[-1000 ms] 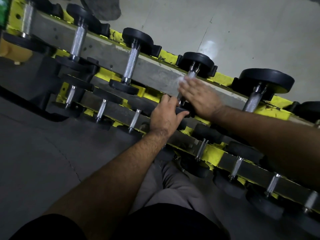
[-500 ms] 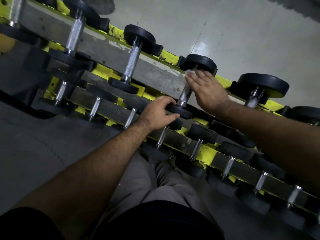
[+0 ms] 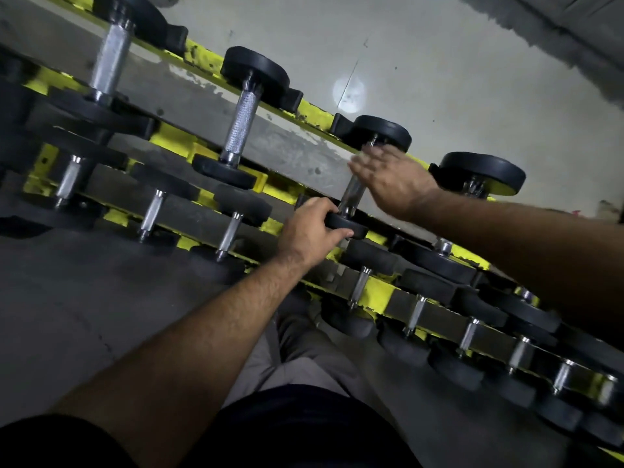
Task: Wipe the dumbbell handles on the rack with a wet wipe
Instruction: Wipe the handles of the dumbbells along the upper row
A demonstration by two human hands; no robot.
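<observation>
The left hand (image 3: 309, 228) has its grip curled round the near black end (image 3: 347, 224) of one dumbbell on the top row of the rack (image 3: 378, 288) — fingers over the top of it, thumb under. The shiny handle (image 3: 351, 194) of that dumbbell goes up from there to the far black end (image 3: 383, 131) at the back edge of the rack. The right hand (image 3: 393, 180) lies over the top part of the handle with its fingers out flat. It is blurry, so I cannot tell if a wipe is under it or how tight its grip is. More dumbbells sit on both sides — one (image 3: 241, 126) is just to the left.
</observation>
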